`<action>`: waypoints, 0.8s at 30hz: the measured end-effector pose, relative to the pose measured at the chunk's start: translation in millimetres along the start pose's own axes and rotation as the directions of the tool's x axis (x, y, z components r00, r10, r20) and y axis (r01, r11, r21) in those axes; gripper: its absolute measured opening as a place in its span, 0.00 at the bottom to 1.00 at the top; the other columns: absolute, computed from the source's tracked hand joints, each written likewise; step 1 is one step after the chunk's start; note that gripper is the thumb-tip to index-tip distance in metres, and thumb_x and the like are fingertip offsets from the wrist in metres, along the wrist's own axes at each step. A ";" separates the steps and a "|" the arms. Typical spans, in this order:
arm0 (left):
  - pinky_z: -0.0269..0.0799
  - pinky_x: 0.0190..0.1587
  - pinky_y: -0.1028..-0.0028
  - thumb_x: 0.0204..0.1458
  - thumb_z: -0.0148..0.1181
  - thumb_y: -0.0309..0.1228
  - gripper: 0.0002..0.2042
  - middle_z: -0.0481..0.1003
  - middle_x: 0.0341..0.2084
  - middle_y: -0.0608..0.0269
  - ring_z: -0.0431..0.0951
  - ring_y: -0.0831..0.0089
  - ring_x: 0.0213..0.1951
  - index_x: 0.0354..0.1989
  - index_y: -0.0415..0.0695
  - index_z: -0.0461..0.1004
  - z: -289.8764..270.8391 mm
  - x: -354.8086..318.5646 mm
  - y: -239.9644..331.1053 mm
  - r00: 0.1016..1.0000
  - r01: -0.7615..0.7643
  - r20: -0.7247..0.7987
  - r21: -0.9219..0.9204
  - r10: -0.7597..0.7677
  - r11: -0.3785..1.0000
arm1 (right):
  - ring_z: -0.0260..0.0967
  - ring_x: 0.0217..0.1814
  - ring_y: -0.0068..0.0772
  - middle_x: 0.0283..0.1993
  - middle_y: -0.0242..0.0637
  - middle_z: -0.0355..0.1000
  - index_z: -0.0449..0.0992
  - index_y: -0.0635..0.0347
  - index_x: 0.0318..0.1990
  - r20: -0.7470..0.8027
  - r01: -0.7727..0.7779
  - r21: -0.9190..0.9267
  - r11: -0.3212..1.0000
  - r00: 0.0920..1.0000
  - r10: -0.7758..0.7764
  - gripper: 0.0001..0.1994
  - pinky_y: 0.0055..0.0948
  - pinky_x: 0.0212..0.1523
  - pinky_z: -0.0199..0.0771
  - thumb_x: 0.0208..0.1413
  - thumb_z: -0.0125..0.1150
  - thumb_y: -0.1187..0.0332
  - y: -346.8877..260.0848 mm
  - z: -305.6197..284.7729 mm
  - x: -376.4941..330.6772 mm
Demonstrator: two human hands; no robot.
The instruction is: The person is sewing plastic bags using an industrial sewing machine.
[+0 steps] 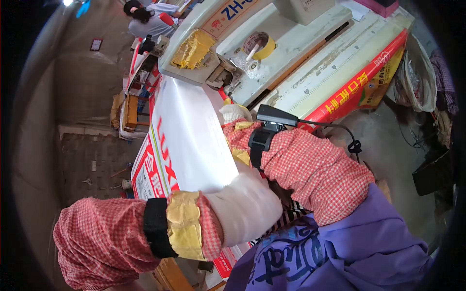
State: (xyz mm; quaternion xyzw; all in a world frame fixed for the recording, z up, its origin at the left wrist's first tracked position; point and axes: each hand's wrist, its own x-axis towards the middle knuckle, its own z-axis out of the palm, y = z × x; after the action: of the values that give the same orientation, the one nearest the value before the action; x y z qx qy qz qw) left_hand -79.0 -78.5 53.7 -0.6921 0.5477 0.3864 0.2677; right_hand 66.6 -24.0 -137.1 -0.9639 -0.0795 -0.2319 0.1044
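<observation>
A white glove covers my left hand (pixel 247 208), which is smeared by motion near the front of my body. Its fingers are turned out of sight, beside the near edge of a large glossy white printed sheet (pixel 194 131) with red and green bands. My right hand (pixel 235 112), also in a white glove, is at the far right edge of that sheet. It sits close to the needle end of a sewing machine (pixel 225 72); the sleeve hides most of its fingers. Whether either hand grips the sheet cannot be made out.
A roll of yellow tape (pixel 264 48) lies on the machine bed. Yellow tape is stuck on the machine head. A red printed strip (pixel 349 92) lines the table edge. A clear plastic bag (pixel 417 77) hangs at right. A person (pixel 150 19) is at the far left.
</observation>
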 end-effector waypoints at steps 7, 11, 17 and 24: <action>0.72 0.31 0.65 0.45 0.57 0.36 0.09 0.73 0.18 0.57 0.76 0.60 0.24 0.32 0.45 0.75 -17.5 -12.5 -42.4 0.994 0.037 -0.101 -0.016 -0.039 0.999 | 0.73 0.29 0.40 0.25 0.36 0.74 0.77 0.55 0.29 0.049 0.015 0.036 0.999 0.999 -0.016 0.09 0.39 0.31 0.73 0.53 0.51 0.65 -1.4 -5.2 1.5; 0.72 0.30 0.65 0.41 0.63 0.41 0.11 0.74 0.17 0.59 0.77 0.61 0.27 0.24 0.46 0.78 -48.3 -49.0 -90.5 0.953 0.299 -0.128 0.265 -0.274 0.917 | 0.74 0.31 0.41 0.26 0.37 0.75 0.77 0.56 0.30 0.132 -0.030 0.090 0.995 0.991 0.018 0.09 0.39 0.32 0.74 0.55 0.50 0.66 8.3 -20.2 -10.3; 0.72 0.25 0.64 0.44 0.57 0.35 0.09 0.74 0.19 0.59 0.76 0.60 0.24 0.22 0.44 0.77 4.7 -24.8 -35.4 0.955 0.201 -0.232 0.057 -0.183 0.978 | 0.76 0.36 0.44 0.36 0.44 0.77 0.79 0.57 0.36 0.550 -0.504 0.437 0.745 0.805 0.223 0.13 0.44 0.35 0.75 0.56 0.48 0.64 37.7 -51.8 -37.9; 0.73 0.28 0.64 0.36 0.62 0.31 0.03 0.77 0.19 0.62 0.79 0.63 0.26 0.20 0.48 0.78 55.8 1.7 -93.3 0.890 0.219 -0.413 0.021 -0.191 0.976 | 0.72 0.42 0.55 0.39 0.53 0.74 0.74 0.60 0.42 0.411 -0.276 0.623 0.732 0.912 -0.006 0.22 0.49 0.39 0.71 0.46 0.55 0.52 57.9 -44.1 -1.6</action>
State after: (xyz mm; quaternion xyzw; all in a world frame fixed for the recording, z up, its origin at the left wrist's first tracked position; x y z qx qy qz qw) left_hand -2.3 -11.2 16.3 -0.8020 0.5282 0.1843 0.2095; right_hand 57.9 -90.6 -109.0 -0.8907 -0.1043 0.0147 0.4421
